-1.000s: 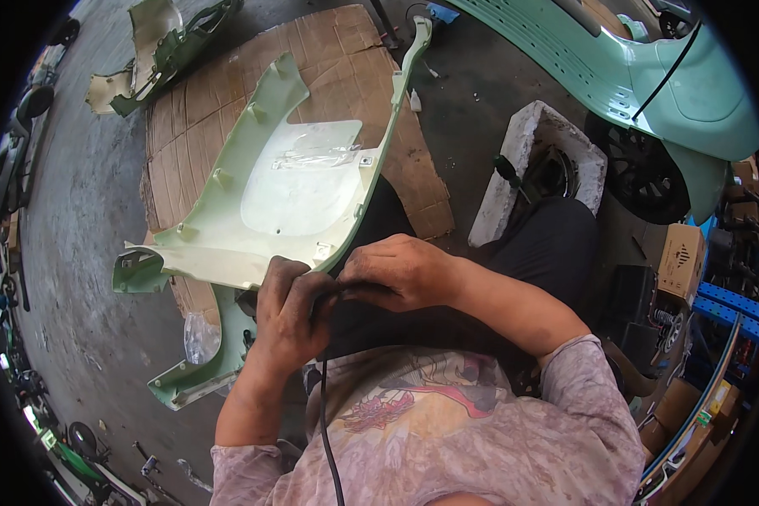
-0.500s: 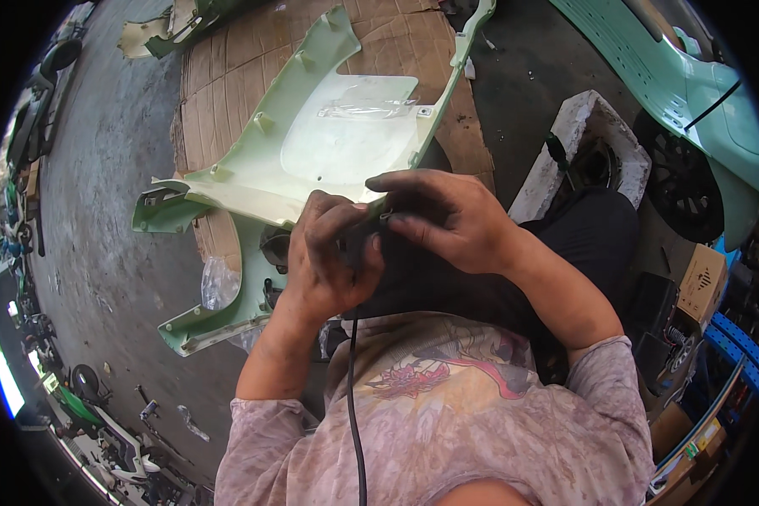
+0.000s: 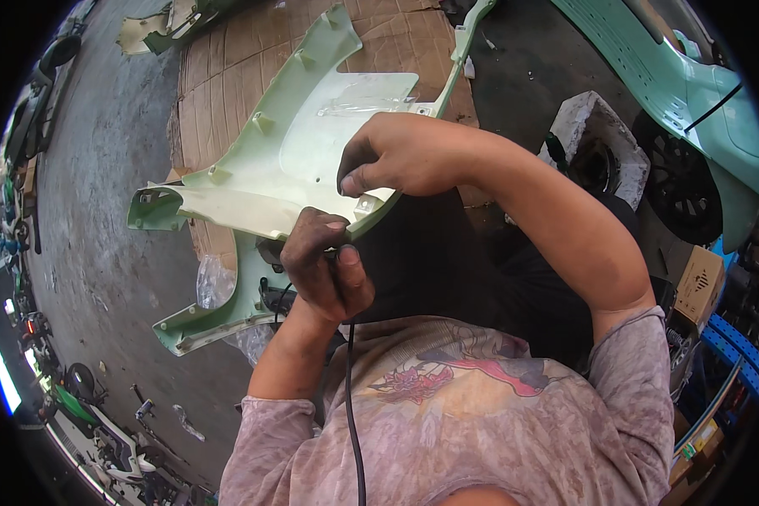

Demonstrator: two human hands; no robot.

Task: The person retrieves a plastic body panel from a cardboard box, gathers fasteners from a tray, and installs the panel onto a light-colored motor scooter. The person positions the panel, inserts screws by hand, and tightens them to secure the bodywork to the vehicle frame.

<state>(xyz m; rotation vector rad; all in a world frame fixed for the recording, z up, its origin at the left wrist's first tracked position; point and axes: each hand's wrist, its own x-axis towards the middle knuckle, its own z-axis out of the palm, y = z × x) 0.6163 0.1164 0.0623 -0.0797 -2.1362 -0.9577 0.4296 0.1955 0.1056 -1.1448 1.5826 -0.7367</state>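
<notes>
A large pale green scooter body panel (image 3: 253, 198) lies in front of me with its ribbed inner side up. My left hand (image 3: 325, 266) is curled at the panel's near edge, thumb raised, with the edge running into its fingers. Above the panel, my right hand (image 3: 401, 153) is bent inward with thumb and fingertips brought together; whatever is between them is hidden. Just below those fingertips, a small pale clip mount (image 3: 365, 205) sits on the panel's edge. A black cable (image 3: 353, 405) hangs down from beside my left hand across my shirt.
Flattened cardboard (image 3: 228, 93) lies beneath the panel. Another green panel part (image 3: 198, 325) and clear plastic wrap (image 3: 217, 281) are at the left. To the right stand a worn white foam box (image 3: 557, 126), a mint scooter body (image 3: 649, 80) and a cardboard carton (image 3: 700, 287).
My right hand has moved up and left from the panel's edge to above its inner face, uncovering the clip mount. The left hand has shifted slightly down and left.
</notes>
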